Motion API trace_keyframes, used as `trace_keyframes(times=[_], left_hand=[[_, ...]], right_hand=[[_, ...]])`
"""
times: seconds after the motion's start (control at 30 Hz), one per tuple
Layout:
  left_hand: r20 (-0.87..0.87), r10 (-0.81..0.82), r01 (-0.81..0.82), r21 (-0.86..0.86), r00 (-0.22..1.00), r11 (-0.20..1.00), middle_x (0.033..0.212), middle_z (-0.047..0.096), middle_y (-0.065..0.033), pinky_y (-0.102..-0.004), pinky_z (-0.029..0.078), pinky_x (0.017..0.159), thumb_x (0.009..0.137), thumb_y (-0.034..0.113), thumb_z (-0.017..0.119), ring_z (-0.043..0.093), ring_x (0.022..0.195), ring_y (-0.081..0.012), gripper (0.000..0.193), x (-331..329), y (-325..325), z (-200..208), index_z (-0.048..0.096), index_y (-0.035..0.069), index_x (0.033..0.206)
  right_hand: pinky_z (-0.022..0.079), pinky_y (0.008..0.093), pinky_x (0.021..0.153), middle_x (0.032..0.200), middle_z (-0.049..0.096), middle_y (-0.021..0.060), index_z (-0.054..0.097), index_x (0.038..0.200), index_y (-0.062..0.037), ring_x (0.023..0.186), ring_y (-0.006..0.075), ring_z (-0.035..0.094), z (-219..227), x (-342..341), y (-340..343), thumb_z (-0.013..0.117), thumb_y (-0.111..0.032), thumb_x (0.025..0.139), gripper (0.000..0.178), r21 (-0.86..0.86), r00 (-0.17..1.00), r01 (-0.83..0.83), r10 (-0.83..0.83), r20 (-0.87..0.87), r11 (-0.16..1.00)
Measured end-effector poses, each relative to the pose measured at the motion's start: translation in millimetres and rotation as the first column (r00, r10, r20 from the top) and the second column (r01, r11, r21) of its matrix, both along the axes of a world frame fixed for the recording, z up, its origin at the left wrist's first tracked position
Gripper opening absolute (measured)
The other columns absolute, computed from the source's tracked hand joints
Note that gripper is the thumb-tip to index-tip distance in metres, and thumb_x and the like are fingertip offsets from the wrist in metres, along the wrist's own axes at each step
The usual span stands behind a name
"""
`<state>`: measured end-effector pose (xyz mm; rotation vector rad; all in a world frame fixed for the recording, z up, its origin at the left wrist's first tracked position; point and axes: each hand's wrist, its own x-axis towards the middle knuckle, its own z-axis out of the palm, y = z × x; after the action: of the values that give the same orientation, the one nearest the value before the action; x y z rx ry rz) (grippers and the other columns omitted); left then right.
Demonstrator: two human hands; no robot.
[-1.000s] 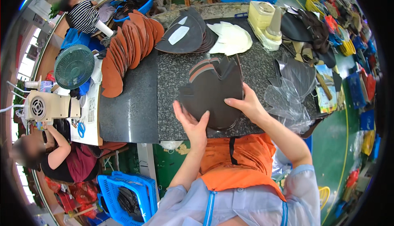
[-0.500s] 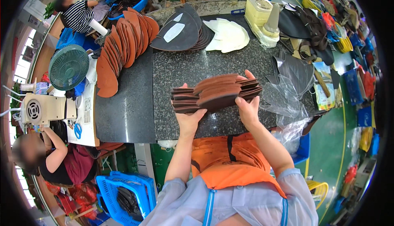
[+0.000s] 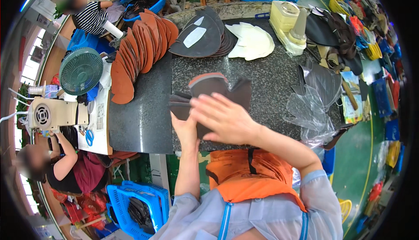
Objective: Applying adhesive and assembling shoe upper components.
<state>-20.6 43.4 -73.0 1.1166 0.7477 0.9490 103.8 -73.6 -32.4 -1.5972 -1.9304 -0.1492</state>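
Note:
A stack of dark brown leather pieces (image 3: 241, 92) with a reddish edge at the back rests at the middle of the speckled dark worktop (image 3: 270, 78). At its left end my left hand (image 3: 185, 129) is closed round the stack's edge, its fingers partly hidden. My right hand (image 3: 227, 117) reaches across the stack from the right, fingers stretched out and lying flat over the leather, the fingertips near my left hand. The right hand and wrist cover much of the stack's near side.
Reddish-brown leather pieces (image 3: 142, 44) lie fanned at the back left, beside black pieces (image 3: 205, 46) and white pieces (image 3: 251, 41). A yellowish container (image 3: 283, 17) stands behind. Clear plastic (image 3: 312, 118) covers the right side. A green fan (image 3: 80, 71) and a seated co-worker (image 3: 63, 157) are left.
The right hand has let go of the stack's right end and swung left across it, fingers now flat. The stack has spread and turned from an upright bundle; the left hand still grips its left end.

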Motion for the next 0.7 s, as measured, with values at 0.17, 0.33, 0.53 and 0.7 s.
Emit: trace_keyframes(times=[0.17,0.33,0.53,0.7], left_hand=[[-0.040,-0.009,0.007,-0.034,0.999,0.999,0.119,0.060,-0.0098,-0.0341,0.051,0.093,0.081,-0.005,0.071,0.061,0.105,-0.0192,0.055,-27,3,9,0.050,0.001,0.131],[-0.214,0.231,-0.231,0.027,0.949,0.973,0.119,0.062,-0.0132,-0.0366,0.053,0.091,0.086,0.004,0.073,0.064,0.101,-0.0235,0.052,-77,91,45,0.050,-0.001,0.133],[-0.756,0.650,0.141,0.654,0.076,0.743,0.130,0.054,-0.0228,-0.0506,0.044,0.098,0.073,0.040,0.085,0.053,0.121,-0.0364,0.085,-83,165,16,0.046,0.001,0.138],[-0.545,0.564,0.581,0.802,0.620,0.136,0.137,0.052,-0.0155,-0.0533,0.032,0.109,0.073,0.030,0.081,0.042,0.133,-0.0380,0.081,62,115,58,0.045,0.010,0.142]], right_hand=[[0.024,0.0525,0.118,0.147,0.047,0.0178,0.047,0.141,-0.0037,0.139,0.0361,0.040,-16,48,7,0.045,-0.051,0.099,0.064,-0.198,0.963,0.264,-0.270,-0.004,0.944],[0.027,0.0546,0.116,0.135,0.056,0.0155,0.054,0.132,-0.0056,0.132,0.0355,0.048,-16,123,14,0.053,-0.037,0.098,0.046,-0.363,0.795,0.564,-0.607,-0.006,0.742],[0.050,0.0407,0.096,0.120,0.065,0.0129,0.066,0.114,-0.0067,0.116,0.0318,0.060,-63,235,-5,0.066,-0.019,0.087,0.030,-0.057,0.875,0.484,-0.481,0.061,0.873],[0.052,0.0423,0.088,0.114,0.068,0.0135,0.068,0.098,-0.0040,0.103,0.0322,0.065,-28,239,4,0.067,-0.020,0.086,0.020,-0.311,0.929,0.335,-0.256,0.267,0.890]])
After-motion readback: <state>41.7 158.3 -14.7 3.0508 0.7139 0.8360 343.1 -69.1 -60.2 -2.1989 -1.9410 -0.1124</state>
